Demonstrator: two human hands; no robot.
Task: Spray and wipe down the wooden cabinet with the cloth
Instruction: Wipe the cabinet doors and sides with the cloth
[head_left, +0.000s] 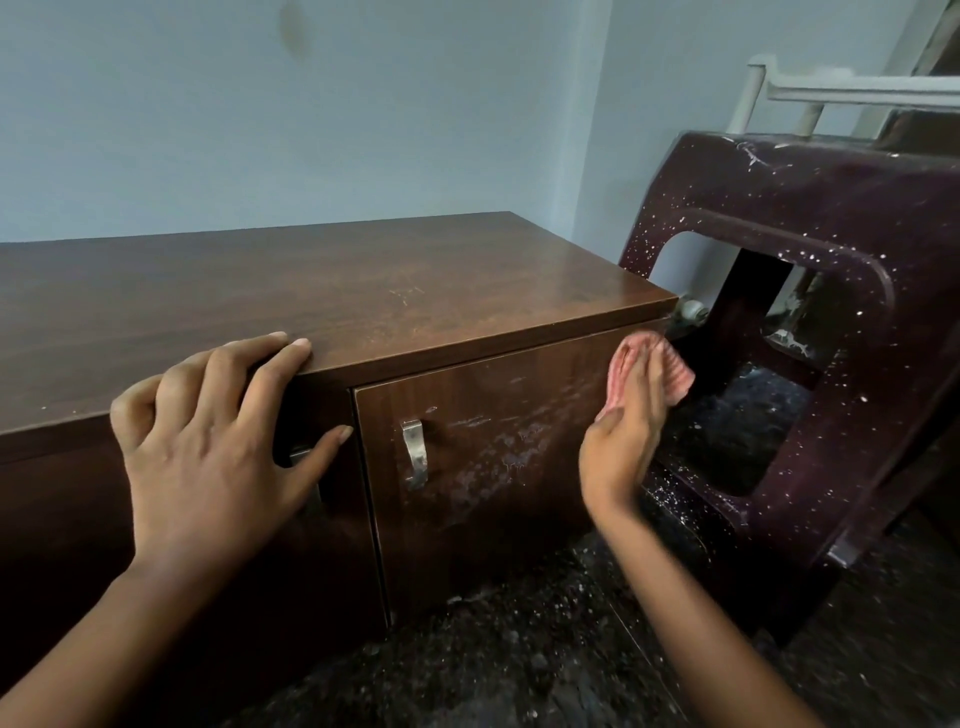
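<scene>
My left hand (208, 441) braces on the cabinet's (363, 291) top edge, fingers (270, 358) spread over the lip and thumb against the left door. I judge it gives me something to lean on while I reach low. My right hand (623, 447) lies flat, fingers pressed together, pushing the pink cloth (679, 378) against the upper right corner of the right door (493, 441), near the tipped plastic chair (831, 260). Flat fingers spread pressure across the cloth. Pale wet streaks run between the metal handle (414, 453) and the cloth, so this door looks sprayed and half wiped.
</scene>
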